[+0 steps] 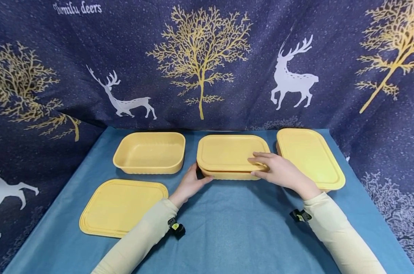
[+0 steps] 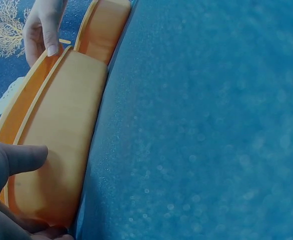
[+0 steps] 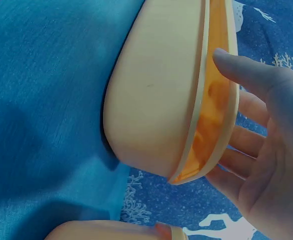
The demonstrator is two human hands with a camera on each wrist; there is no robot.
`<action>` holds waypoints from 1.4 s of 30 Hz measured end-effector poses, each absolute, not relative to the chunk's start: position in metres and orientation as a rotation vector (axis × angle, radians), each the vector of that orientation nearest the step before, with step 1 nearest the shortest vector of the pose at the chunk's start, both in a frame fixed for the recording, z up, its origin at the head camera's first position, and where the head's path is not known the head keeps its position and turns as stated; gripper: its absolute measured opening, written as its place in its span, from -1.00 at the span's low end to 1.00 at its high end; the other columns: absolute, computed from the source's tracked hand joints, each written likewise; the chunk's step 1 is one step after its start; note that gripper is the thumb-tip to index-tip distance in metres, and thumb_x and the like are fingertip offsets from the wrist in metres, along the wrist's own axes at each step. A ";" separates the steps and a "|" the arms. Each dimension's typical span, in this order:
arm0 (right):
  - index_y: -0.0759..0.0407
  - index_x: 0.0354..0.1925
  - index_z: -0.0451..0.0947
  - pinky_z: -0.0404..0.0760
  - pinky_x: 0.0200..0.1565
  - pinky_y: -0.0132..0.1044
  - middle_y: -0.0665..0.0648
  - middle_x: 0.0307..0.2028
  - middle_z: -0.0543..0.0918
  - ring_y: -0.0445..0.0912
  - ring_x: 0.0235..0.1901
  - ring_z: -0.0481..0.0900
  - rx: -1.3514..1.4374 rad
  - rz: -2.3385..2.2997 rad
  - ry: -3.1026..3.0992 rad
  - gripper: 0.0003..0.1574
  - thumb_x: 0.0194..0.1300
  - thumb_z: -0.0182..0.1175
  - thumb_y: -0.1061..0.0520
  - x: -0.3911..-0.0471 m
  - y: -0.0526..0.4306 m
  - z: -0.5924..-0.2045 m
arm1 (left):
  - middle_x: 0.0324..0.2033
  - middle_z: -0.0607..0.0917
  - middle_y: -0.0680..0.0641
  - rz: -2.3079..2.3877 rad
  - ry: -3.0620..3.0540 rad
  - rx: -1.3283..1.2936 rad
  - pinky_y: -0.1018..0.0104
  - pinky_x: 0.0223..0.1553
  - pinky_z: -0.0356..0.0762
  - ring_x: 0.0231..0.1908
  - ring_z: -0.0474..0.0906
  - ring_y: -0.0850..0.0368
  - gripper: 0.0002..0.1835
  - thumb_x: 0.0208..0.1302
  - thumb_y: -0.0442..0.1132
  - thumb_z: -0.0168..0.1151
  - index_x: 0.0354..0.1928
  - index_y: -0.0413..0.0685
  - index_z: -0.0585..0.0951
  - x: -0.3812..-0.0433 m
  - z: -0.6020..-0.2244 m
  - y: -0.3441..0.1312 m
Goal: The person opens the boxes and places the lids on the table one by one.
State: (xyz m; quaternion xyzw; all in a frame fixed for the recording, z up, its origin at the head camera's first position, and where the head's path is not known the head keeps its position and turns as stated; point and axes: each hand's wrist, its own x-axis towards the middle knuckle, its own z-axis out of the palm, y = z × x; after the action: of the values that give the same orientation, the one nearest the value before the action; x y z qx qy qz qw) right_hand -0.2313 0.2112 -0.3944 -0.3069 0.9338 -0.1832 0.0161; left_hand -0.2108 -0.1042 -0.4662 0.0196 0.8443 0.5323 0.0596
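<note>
A yellow plastic food container (image 1: 230, 176) stands in the middle at the back of the table, with a matching lid (image 1: 227, 152) over it. My left hand (image 1: 189, 184) grips the container's left front corner, its thumb lying on the front wall. At the other end, my right hand (image 1: 282, 170) holds the lid, thumb at its front edge and fingers over its top. A gap shows between the lid (image 3: 232, 112) and the container's rim in the right wrist view, so the lid sits raised there.
To the left stands an uncovered yellow container (image 1: 148, 152), with a loose lid (image 1: 124, 207) flat in front of it. A third container carries its lid (image 1: 309, 156) at the right. Blue cloth (image 1: 227, 228) covers the table; a patterned dark curtain (image 1: 224, 110) hangs behind.
</note>
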 end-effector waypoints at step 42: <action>0.09 0.23 0.62 0.40 0.24 0.20 0.24 0.31 0.51 0.17 0.32 0.41 -0.947 -0.635 3.045 -0.50 0.37 0.33 0.01 -0.241 0.213 -0.394 | 0.37 0.35 -0.31 1.617 2.561 0.100 -0.09 0.35 0.26 0.37 0.28 -0.17 -0.22 0.38 -0.05 0.32 0.46 -0.30 0.26 -0.212 -0.468 -0.105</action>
State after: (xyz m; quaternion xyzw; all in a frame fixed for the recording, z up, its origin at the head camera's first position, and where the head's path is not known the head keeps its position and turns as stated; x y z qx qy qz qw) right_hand -0.2415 0.2128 -0.3941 -0.2908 0.9351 -0.1952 -0.0548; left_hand -0.2116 -0.1048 -0.4680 0.0330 0.8438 0.5328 0.0554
